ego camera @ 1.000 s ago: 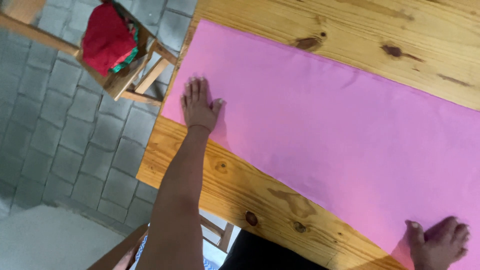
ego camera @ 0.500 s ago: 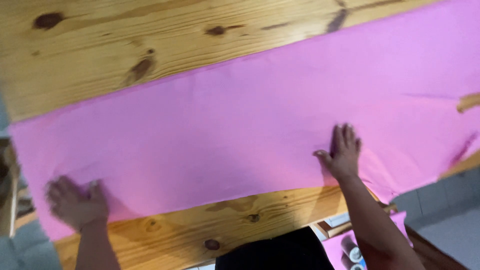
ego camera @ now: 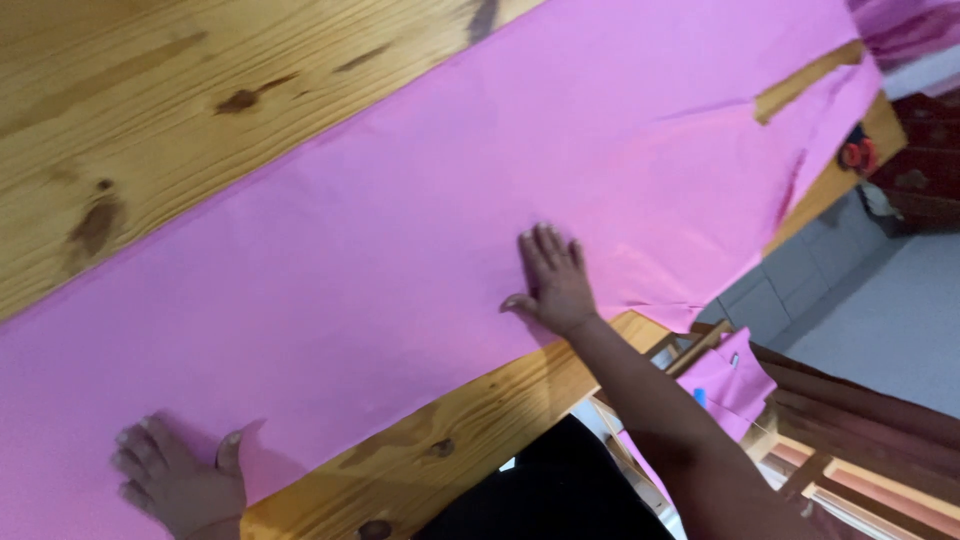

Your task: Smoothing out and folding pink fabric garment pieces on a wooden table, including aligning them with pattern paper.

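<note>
- Under both our hands lies a long pink cloth (ego camera: 400,260), spread flat along the wooden worktop (ego camera: 150,90).
- Our right hand (ego camera: 553,280) rests palm-down on the cloth near its close edge, fingers stretched out and together, gripping nothing.
- Our left hand (ego camera: 175,475) presses the cloth well apart from the right one, fingers spread, with a small fold of pink raised just beside the thumb.
- Beyond the right hand, the cloth's far end hangs over the worktop's corner, above a grey tiled floor (ego camera: 800,280).
</note>
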